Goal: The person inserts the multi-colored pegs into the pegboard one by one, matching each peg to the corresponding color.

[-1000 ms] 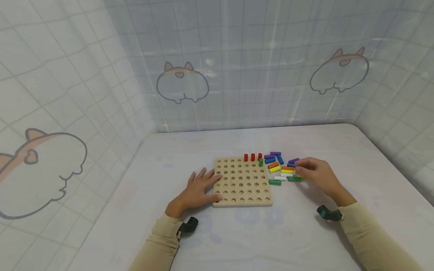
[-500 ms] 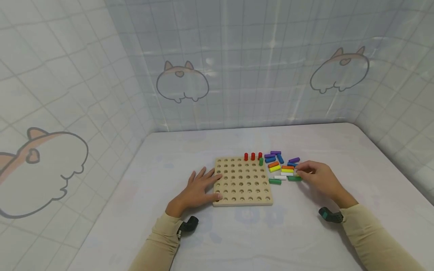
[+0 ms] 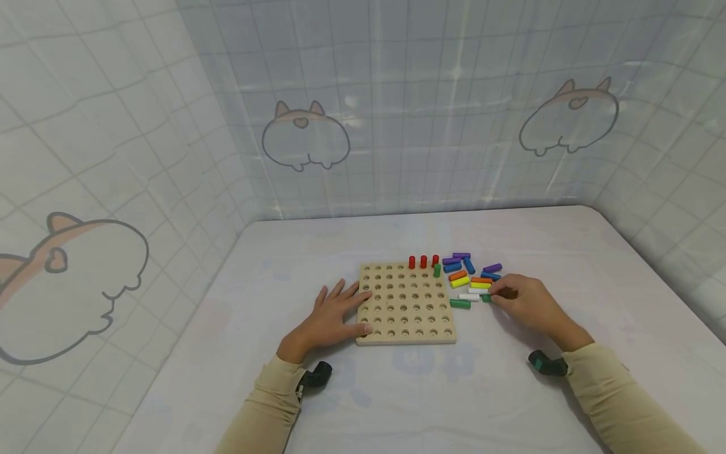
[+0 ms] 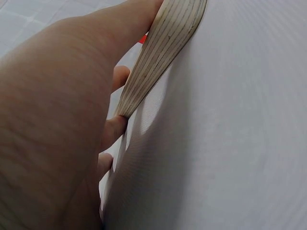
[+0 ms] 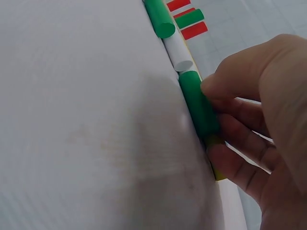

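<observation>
My left hand (image 3: 326,320) lies with fingers spread at the left edge of a wooden peg board (image 3: 408,309). Its thumb and index finger rest on the board's top; the other fingers lie beyond the edge. Several red pegs (image 3: 423,261) stand upright in the back row, and a green peg (image 3: 437,270) stands in front of the rightmost. To the right of the board, my right hand (image 3: 524,302) pinches a lying green peg (image 5: 197,103), with the thumb at its side and the fingers curled. A yellow peg (image 5: 218,173) is partly hidden behind a finger.
Loose pegs lie right of the board: purple (image 3: 493,268), blue (image 3: 452,267), orange (image 3: 457,275), yellow (image 3: 460,282), white (image 3: 469,297) and another green peg (image 3: 460,304). A white cloth (image 3: 420,397) covers the table, with curtain-like walls (image 3: 408,126) around it.
My right hand has moved slightly left and toward me, from beside the blue and purple pegs onto the green peg. The left hand has stayed on the board.
</observation>
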`<state>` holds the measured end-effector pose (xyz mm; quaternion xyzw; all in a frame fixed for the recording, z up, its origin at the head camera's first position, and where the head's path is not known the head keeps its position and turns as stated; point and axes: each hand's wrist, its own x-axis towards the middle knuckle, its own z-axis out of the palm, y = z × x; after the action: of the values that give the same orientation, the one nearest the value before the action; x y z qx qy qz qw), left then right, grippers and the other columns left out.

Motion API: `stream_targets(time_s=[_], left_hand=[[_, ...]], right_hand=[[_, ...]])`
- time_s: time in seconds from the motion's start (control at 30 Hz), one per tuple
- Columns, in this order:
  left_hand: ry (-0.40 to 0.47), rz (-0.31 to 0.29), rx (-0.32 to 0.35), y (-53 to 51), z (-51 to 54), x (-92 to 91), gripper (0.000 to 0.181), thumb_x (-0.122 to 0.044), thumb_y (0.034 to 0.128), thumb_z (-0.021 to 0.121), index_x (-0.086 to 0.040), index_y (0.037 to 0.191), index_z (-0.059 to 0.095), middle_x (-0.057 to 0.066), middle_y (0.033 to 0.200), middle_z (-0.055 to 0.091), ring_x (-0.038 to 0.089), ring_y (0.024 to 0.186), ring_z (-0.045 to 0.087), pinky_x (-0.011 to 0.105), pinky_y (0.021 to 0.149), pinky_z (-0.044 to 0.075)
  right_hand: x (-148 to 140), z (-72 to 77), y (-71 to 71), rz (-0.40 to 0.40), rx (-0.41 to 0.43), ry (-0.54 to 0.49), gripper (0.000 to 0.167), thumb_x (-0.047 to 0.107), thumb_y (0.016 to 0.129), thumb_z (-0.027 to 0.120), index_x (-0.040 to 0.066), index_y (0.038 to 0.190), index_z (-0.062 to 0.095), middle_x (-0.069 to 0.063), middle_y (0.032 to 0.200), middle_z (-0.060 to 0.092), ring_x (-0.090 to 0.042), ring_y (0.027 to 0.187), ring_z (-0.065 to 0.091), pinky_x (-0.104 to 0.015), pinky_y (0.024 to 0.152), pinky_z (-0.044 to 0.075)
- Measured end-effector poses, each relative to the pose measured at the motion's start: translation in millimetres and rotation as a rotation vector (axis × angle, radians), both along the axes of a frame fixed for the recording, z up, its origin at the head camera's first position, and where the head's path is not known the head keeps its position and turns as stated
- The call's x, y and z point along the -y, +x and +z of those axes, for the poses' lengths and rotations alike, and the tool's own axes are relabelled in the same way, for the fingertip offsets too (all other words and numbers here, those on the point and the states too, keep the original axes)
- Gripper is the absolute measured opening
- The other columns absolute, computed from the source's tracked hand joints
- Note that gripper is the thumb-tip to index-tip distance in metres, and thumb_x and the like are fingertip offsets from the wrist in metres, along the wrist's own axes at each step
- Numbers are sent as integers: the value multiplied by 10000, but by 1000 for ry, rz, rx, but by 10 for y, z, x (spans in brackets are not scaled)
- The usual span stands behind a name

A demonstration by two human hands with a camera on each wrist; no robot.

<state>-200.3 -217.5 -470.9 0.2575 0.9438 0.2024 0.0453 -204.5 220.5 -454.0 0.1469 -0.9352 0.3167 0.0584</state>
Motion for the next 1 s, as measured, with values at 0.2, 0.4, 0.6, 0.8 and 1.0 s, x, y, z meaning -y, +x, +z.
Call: stream_targets(time_s=[0.2,0.4,0.6,0.8,1.0], left_hand=[[1,0,-2,3,-1,-2,814,-702,895,569,-300,1574,365,45,1645,234,343,1528,43,636,1159,-41],[-1,10,2,3,-19,-1,820,-710,887,572,-304,1570,372,43,1644,237,336,1528,40,627,1161,-47],[2,3,-5,-6,-61,3,818,-723,886,562,-318,1570,369,38,1643,240,327,1528,37,623,1162,-48],[4,-5,-8,-12,-57,1,814,-728,889,553,-324,1570,366,35,1644,238,325,1529,35,622,1162,-52],[0,1,-13,-10,-28,-3,821,-721,886,562,-312,1571,369,40,1644,234,335,1528,42,626,1161,-49]], right_hand=[[14,6,3,32,-9,68,96,69,893,737,110,980,745,-97,1062,689,-316,1020,614,-564,908,504],[18,14,7,52,-13,115,102,75,888,742,106,986,750,-107,1078,691,-351,1054,609,-593,923,484],[9,-5,22,40,-10,95,109,94,899,740,110,1006,755,-84,1067,701,-307,1027,627,-560,910,508],[-6,-26,23,6,-16,16,115,104,916,725,95,1027,750,-68,1036,711,-240,926,643,-493,834,555],[5,-31,7,-13,-43,-30,119,117,929,713,97,1040,749,-71,1052,719,-229,912,650,-462,805,560]])
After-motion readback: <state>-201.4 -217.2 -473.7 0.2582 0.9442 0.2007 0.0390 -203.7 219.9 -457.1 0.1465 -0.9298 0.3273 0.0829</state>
